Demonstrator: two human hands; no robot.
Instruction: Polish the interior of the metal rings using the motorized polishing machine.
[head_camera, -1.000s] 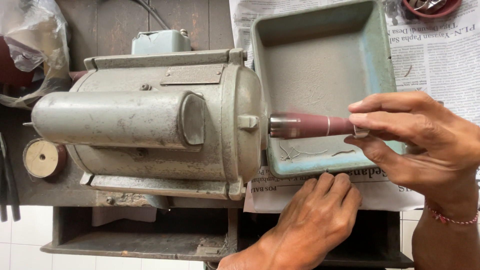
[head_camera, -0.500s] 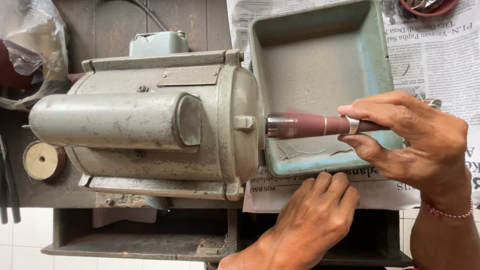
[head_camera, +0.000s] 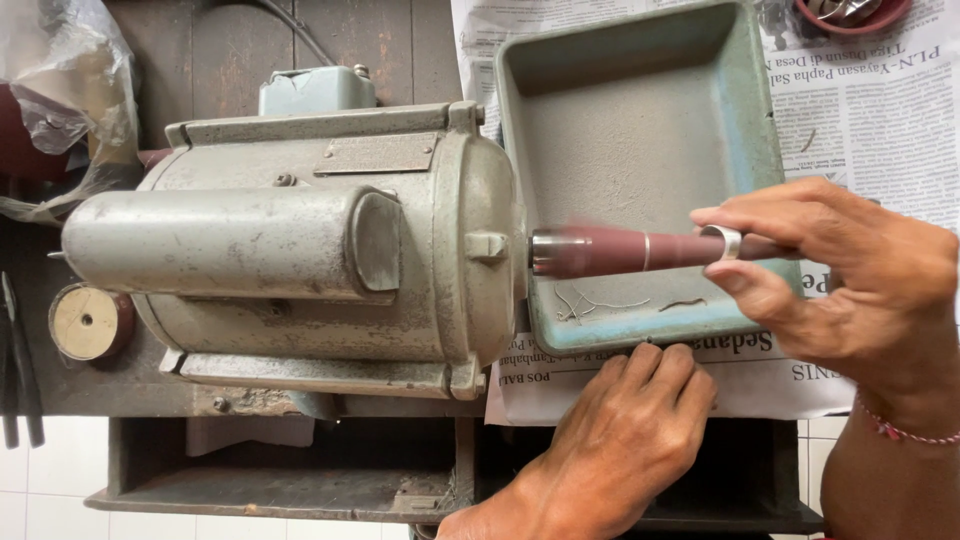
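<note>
Silver metal ring (head_camera: 727, 242) is sitting on the spinning reddish tapered spindle (head_camera: 640, 250) over the teal tray (head_camera: 760, 150), right hand (head_camera: 850, 275) pinching it steady; left hand (head_camera: 620, 430), fingers curled loosely, is bracing on newspaper (head_camera: 560, 385).

1. The right hand (head_camera: 850, 275) is seen entering from the right edge of the worktop, palm turned down, its wrist bent and circled by a thin red string band.
2. Its thumb and forefinger are pinched together at the tips, the remaining fingers curled loosely behind them.
3. The left hand (head_camera: 630, 430) is seen coming up from the near edge, laid flat with the palm down.
4. Its fingers are held together and extended forward, the fingertips pressed down on the worktop's near part.
</note>
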